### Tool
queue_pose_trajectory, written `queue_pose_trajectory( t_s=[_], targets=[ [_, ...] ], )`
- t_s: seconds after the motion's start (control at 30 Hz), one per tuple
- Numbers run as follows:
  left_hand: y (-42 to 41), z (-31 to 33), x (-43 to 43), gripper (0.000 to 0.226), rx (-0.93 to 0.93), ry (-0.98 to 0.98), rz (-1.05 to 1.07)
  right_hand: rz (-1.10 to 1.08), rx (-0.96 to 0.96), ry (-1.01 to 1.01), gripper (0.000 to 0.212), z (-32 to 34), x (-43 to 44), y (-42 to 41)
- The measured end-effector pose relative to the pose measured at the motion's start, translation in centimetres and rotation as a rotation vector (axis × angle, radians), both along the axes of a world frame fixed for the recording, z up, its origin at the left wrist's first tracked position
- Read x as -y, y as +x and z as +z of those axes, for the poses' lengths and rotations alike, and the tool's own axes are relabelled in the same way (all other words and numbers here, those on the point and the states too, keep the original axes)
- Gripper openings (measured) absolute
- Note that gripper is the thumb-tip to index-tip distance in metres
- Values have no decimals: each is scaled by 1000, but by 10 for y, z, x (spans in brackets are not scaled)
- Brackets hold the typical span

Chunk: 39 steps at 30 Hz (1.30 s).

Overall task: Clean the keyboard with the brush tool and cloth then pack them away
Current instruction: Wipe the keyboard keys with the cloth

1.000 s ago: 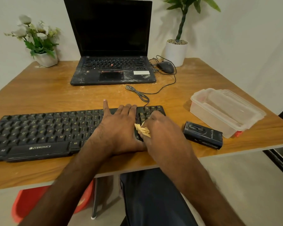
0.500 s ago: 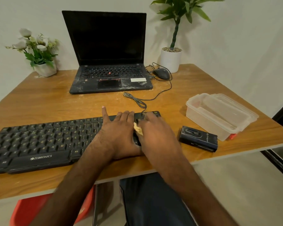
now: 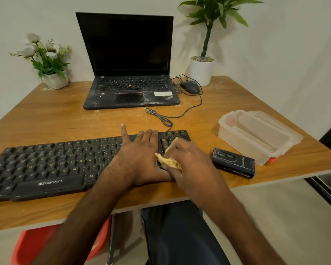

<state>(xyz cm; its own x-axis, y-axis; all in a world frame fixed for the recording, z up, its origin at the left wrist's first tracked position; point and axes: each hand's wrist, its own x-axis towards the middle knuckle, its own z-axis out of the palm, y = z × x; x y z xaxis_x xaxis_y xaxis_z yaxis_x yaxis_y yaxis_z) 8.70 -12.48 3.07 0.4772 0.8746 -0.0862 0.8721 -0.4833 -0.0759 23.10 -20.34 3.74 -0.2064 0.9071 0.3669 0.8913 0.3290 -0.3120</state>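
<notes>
Left hand [image 3: 139,157] lies flat on the keyboard [image 3: 46,165], fingers straight & thumb spread, pressing the keys to steady it on the desk [image 3: 65,119]. Right hand [image 3: 189,159], just beside it, has its fingers curled round a bunched yellow cloth [image 3: 169,161], held down on the keypad end. Cloth looks soft, light & floppy, so it's best kept wadded in the fingers w/ a fold pushed btwn keys; loose corners may snag on keycaps. Keyboard is stiff plastic, prob light enough to slide, so the flat-palm hold makes sense. Lift it by both short ends, not by the keys. Just right of the right hand sits a dark box [image 3: 233,163], prob the brush tool's case: small, rigid, easy to take by its long sides. Beyond it is a clear tub [image 3: 256,136] w/ lid.
</notes>
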Motion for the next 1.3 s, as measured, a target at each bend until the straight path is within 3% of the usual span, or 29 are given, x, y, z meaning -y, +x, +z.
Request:
queue_pose_trajectory(
  t_s=[0.33, 0.53, 0.8, 0.97, 1.1, 1.3],
  targets=[
    [0, 16, -1, 158, -100, -158, -8, -209, -107, 204, 41, -32, 28, 12],
    [5, 24, -6, 157, -176, -167, -21, 20, 24, 161, 40, -29, 31, -1],
    [6, 28, -3, 161, -175, -217, 5, -271, -47, 161, 45, -27, 41, 17],
    [5, 24, -5, 152, -190, -170, -8, 26, -73, 80, 40, -20, 26, -3],
    [6, 25, -3, 160, -164, -207, 10, 12, -110, -14, 38, -6, 20, 11],
    [4, 25, -2, 157, -124, -219, 18, 129, 138, -169, 32, 22, -9, 5]
  ],
)
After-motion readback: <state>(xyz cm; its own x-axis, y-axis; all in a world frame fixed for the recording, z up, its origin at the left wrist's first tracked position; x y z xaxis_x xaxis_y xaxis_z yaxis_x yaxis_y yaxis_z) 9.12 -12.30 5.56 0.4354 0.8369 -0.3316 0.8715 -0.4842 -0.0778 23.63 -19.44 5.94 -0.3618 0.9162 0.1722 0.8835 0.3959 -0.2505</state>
